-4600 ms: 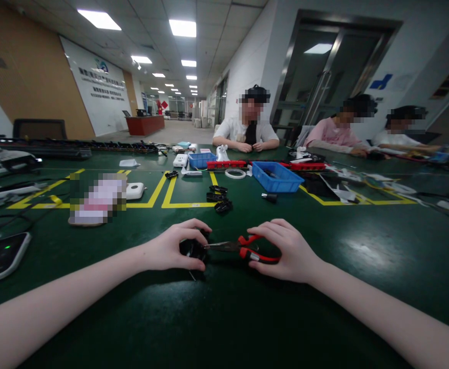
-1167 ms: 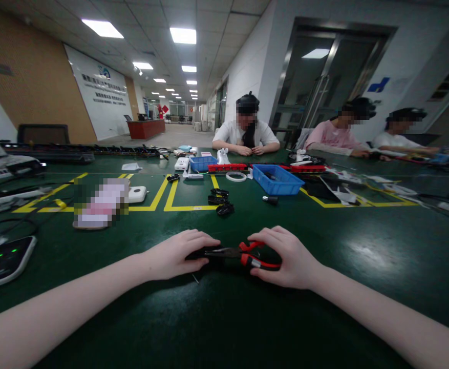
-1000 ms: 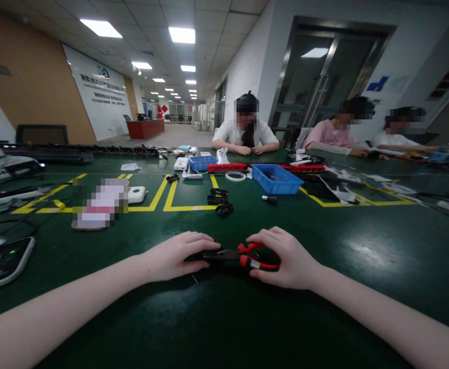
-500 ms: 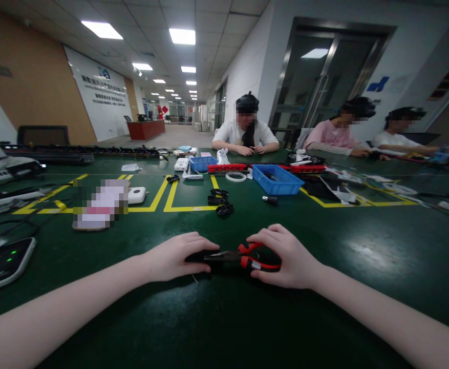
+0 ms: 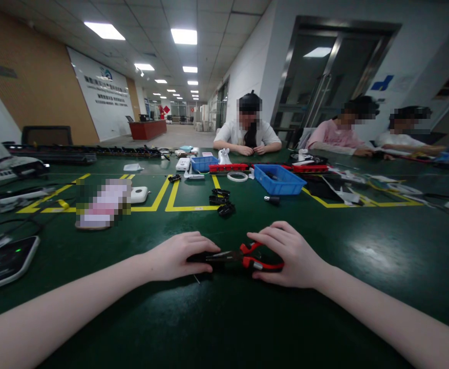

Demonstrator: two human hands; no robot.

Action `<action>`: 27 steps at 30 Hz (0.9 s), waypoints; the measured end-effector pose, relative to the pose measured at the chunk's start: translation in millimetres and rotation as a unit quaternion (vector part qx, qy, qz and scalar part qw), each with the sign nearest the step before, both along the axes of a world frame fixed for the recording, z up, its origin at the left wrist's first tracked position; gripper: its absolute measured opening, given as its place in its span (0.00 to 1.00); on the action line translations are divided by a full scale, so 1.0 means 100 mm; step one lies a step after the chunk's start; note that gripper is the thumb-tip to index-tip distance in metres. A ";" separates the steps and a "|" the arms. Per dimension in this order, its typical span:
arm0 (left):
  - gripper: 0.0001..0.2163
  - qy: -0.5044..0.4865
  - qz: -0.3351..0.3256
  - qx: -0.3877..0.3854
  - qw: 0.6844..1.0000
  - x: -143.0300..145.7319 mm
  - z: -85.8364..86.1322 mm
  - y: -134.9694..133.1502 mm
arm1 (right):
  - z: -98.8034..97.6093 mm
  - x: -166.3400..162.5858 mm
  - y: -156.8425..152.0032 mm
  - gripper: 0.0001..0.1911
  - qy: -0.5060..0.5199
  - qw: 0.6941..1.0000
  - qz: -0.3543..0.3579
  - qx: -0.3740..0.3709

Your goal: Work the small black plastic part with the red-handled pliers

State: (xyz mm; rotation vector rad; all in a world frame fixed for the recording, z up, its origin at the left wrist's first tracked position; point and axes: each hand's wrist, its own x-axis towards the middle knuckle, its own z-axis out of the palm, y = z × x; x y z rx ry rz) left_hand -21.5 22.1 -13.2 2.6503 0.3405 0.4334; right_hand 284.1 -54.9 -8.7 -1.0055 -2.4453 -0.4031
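Note:
Needle-nose pliers (image 5: 249,256) with red and black handles lie across the gap between my hands, handles spread apart. My right hand (image 5: 291,256) is curled around the handles, fingers on the far one and thumb by the near one. The jaws point left, their tips at a small black piece (image 5: 199,257). My left hand (image 5: 176,257) pinches that piece between thumb and fingers; most of it is hidden, so its kind cannot be made out. A thin light sliver (image 5: 197,279) lies on the green table just below my left hand.
Several black parts (image 5: 222,200) lie beyond my hands, with a black cylinder (image 5: 272,200) to their right. A blue bin (image 5: 280,179) stands farther back. A phone (image 5: 103,205) and a white device (image 5: 139,195) are at left. Co-workers (image 5: 247,133) sit across the table (image 5: 224,328).
The view has shifted slightly, so most things appear a little farther right. Both hands keep their holds, and the pliers stay at the black piece with little visible change.

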 end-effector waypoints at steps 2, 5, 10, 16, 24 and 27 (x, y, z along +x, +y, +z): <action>0.16 -0.001 -0.004 0.003 1.000 0.00 -0.01 0.01 | -0.01 0.00 0.01 0.33 -0.002 1.000 0.004 0.001; 0.16 -0.003 -0.003 0.003 1.000 0.00 -0.02 0.02 | -0.02 0.00 0.01 0.33 0.000 1.000 0.007 0.008; 0.16 -0.004 0.005 0.014 1.000 -0.01 -0.03 0.02 | -0.01 0.01 0.01 0.33 0.003 0.999 0.010 0.037; 0.16 -0.016 0.021 0.002 1.000 -0.01 -0.03 0.02 | -0.01 0.06 0.05 0.33 -0.007 0.998 0.006 0.069; 0.14 -0.033 0.016 -0.027 0.999 -0.03 -0.04 0.02 | 0.01 0.03 0.03 0.30 -0.014 0.994 0.019 0.107; 0.13 -0.026 0.016 -0.045 0.999 -0.04 -0.03 0.01 | 0.00 0.02 0.03 0.30 -0.016 0.993 0.018 0.113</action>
